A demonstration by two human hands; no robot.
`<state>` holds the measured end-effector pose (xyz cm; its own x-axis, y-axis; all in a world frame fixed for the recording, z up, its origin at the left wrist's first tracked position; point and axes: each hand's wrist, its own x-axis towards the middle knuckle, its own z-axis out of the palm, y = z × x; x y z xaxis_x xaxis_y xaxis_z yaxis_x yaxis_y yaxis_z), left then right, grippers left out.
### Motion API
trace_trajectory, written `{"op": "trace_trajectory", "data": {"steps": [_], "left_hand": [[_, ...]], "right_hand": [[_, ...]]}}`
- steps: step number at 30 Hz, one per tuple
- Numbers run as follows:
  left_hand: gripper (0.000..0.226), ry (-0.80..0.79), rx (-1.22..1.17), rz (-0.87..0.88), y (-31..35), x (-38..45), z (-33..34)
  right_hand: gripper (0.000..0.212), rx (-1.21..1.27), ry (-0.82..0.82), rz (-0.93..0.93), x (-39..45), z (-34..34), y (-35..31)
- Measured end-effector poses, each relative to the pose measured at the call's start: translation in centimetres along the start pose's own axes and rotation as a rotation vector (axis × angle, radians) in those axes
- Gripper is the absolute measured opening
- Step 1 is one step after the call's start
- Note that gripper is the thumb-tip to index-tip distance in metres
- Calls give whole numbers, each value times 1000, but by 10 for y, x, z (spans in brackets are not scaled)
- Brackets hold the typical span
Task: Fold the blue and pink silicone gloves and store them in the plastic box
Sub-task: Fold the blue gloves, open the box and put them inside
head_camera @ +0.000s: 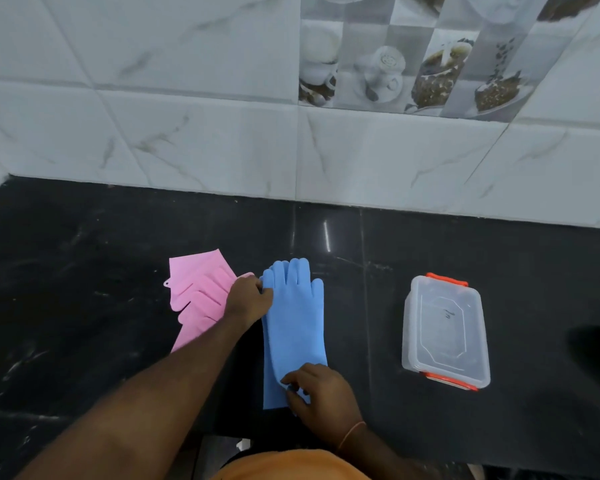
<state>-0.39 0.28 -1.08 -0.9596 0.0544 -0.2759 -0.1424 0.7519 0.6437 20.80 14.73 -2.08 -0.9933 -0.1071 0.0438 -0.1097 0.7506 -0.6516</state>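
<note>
Orange cloth (291,467) is seen at the lower edge, closest to the camera. Just beyond it, the right hand (323,393) is curled on the cuff end of the flat blue silicone glove (293,327), which is pinched there between its fingers. The left hand (248,299) is closed on the glove's left edge near the thumb. The glove is laid lengthwise on the black stone worktop (84,306), fingers pointed at the white tiled wall (187,98). Pink silicone gloves (198,292) are spread just left of it, partly hidden under the left forearm. A clear plastic box with orange clips (445,332) is set well to the right, lid shut
</note>
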Motion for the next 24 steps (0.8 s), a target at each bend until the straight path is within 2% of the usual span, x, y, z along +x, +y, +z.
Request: {"op": "trace_trajectory", "data": {"steps": [6,9,11,13,14,17,24], "left_hand": [[30,-34,-60,-38,-4,1,-4],[20,-48,-55,-27,-7,2,-6],[3,-69,-73,-26,-8,1,-7],[44,-90,-74,-51,-8,3,-8],[51,-96,-79,-72,-6,3,-9],[22,-82,-45,-58,-7,5,-11],[21,-33,-40,-44,-12,10,-12]], "right_hand": [[22,-129,-44,-50,2,10,-1],[20,-178,-55,-50,1,11,1],[22,-190,-74,-39,-1,12,3],[25,-200,-97,-34,-2,12,4],[26,-201,-106,-41,-2,12,4],[28,-190,-124,-75,1,12,3],[31,-185,-175,-174,11,15,1]]}}
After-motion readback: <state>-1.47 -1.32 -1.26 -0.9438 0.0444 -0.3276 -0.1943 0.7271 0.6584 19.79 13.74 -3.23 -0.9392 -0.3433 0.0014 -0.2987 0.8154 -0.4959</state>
